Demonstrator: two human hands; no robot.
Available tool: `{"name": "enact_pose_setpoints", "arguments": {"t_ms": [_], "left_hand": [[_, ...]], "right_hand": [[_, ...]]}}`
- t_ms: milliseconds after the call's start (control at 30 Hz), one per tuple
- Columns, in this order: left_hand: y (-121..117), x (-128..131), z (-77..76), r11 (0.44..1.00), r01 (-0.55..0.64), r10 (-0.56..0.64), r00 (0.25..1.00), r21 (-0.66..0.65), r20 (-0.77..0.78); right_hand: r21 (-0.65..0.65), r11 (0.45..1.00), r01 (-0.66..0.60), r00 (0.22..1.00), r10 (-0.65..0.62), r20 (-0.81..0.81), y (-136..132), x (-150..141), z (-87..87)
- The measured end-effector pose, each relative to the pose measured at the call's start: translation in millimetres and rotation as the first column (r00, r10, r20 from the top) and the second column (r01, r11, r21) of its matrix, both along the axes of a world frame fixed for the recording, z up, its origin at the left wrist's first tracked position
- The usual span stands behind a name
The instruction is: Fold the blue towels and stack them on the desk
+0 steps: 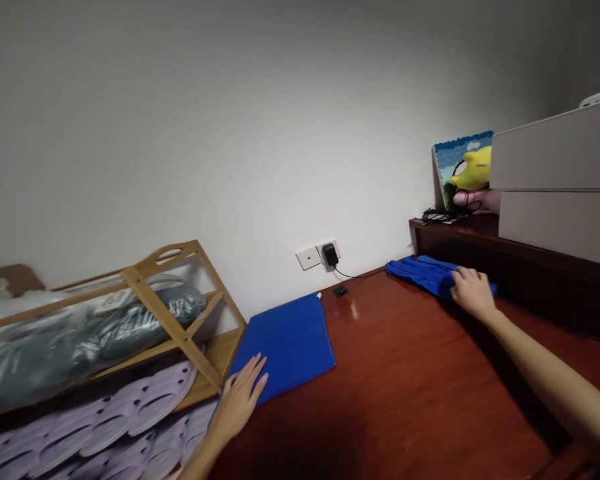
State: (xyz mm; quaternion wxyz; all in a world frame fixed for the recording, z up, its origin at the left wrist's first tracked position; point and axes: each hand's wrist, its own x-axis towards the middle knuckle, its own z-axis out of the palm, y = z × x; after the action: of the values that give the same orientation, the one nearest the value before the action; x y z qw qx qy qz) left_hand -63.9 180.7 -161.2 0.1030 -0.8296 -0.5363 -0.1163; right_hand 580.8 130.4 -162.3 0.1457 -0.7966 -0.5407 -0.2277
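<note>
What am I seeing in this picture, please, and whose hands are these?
There is no robot here. The one picture comes from a camera worn on a person's head, looking forward and down, so both bare hands belong to that person.

The surface is a reddish-brown table. On its left side lies a flat blue sheet, and the left hand rests on its near left part. At the far right lies a folded blue bundle, with the right hand on it. Neither hand seems to lift anything.

Behind is a wall with a black plug. To the left stands a wooden rack.
</note>
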Motion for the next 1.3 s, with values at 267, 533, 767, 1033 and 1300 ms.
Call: {"name": "enact_pose_setpoints", "arguments": {"t_ms": [267,533,767,1033,1300], "left_hand": [[-33.7,31.5,23.4,0.954,0.198,-0.177,0.978,0.227,-0.108],[-69.5,110.9,25.5,0.814,0.548,-0.51,0.833,0.194,-0.215],[-89.6,165.5,24.5,0.763,0.642,-0.636,0.767,0.076,-0.091],[-89.8,196.5,23.4,0.763,0.642,-0.638,0.767,0.075,-0.071],[-83.4,201.1,30.3,0.789,0.611,-0.611,0.791,0.057,-0.019]], "right_hand": [[-0.088,0.994,-0.065,0.995,0.071,0.072,22.0,-33.8,-10.9],[-0.157,0.975,-0.154,0.988,0.155,-0.01,10.2,-37.4,0.6],[-0.238,0.927,-0.29,0.956,0.29,-0.036,-34.7,-90.3,15.9],[-0.264,0.786,-0.559,0.826,0.555,-0.098,-147.3,-160.9,26.6],[-0.222,0.678,-0.701,0.71,0.636,-0.301,-237.2,-165.2,20.6]]}}
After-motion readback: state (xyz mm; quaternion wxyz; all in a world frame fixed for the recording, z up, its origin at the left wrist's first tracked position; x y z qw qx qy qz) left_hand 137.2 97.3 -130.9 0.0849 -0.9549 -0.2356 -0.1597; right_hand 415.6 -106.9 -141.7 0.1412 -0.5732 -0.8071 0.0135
